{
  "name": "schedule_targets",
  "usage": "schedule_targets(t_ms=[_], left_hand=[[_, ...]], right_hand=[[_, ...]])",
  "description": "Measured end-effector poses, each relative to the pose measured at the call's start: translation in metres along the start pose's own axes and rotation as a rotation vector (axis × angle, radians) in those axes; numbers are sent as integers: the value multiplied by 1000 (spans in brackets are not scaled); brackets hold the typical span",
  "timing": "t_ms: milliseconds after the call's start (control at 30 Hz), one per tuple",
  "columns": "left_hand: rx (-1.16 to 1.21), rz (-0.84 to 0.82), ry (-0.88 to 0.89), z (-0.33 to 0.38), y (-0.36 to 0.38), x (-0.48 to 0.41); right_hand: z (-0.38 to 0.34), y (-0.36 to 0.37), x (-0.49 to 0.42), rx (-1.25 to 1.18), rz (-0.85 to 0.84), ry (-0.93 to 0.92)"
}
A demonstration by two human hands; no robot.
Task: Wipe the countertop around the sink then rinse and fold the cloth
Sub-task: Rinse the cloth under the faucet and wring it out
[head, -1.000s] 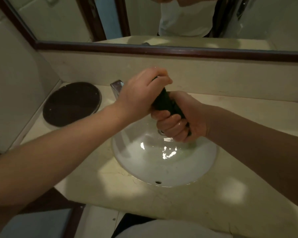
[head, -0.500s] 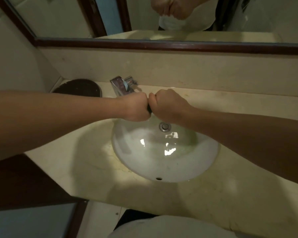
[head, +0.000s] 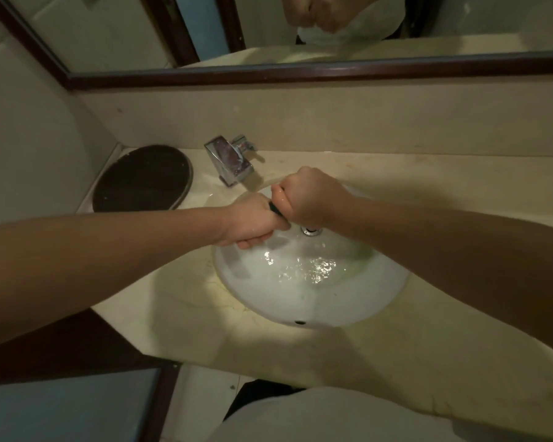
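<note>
Both fists are clenched on a dark green cloth (head: 276, 209), twisted into a tight roll; only a small strip shows between them. My left hand (head: 253, 223) grips its near end, my right hand (head: 307, 196) its far end. They hang over the back of the white sink bowl (head: 300, 301), just above the drain (head: 312, 231). Water glistens in the bowl's bottom. The beige countertop (head: 396, 352) surrounds the sink.
A chrome faucet (head: 229, 161) stands behind the sink at the left. A dark round lid or mat (head: 144, 178) lies on the counter's left corner. A wood-framed mirror (head: 300, 71) runs above the backsplash. The counter's front edge (head: 268, 374) is close to my body.
The hands turned from a vertical grip on the cloth to fist against fist, then twisted further, and dropped lower over the drain. More rippled water shows in the bowl.
</note>
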State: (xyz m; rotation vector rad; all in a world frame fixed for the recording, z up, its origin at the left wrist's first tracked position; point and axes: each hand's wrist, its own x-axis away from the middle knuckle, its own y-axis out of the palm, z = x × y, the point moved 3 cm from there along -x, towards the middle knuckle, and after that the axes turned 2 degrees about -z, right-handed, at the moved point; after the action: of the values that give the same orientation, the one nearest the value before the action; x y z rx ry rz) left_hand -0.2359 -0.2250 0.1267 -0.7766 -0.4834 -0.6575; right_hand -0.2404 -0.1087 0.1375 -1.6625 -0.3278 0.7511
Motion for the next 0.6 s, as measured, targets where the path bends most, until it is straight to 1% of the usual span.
schedule_targets(t_ms=[67, 100, 167, 233, 267, 300, 333, 367, 400, 467, 533, 600], left_hand=[[-52, 50, 19, -3, 2, -3], [-114, 86, 34, -4, 1, -5], [-284, 151, 67, -8, -2, -7], [-388, 179, 88, -17, -6, -6], [-376, 178, 93, -22, -8, -4], [-342, 188, 116, -27, -9, -2], [-296, 219, 155, -28, -11, 3], [-260, 274, 201, -26, -12, 8], [-231, 337, 252, -24, -12, 13], [-156, 452, 349, -19, -12, 19], [-2, 513, 377, -19, -15, 23], [192, 542, 371, -25, -23, 23]], right_hand=[[1, 9, 5, -118, -46, 58], [1, 10, 8, -164, -76, 59], [1, 21, 12, -345, -221, 135], [-4, 23, 12, -591, -252, 334], [-5, 25, 13, -663, -335, 471], [-7, 25, 15, -727, -459, 592], [-9, 23, 16, -883, -509, 762], [-10, 24, 15, -1050, -509, 884], [-10, 24, 13, -1174, -495, 938], [-11, 24, 6, -1291, -504, 966], [-13, 18, 2, -1288, -522, 928], [-10, 13, -3, -1226, -482, 876]])
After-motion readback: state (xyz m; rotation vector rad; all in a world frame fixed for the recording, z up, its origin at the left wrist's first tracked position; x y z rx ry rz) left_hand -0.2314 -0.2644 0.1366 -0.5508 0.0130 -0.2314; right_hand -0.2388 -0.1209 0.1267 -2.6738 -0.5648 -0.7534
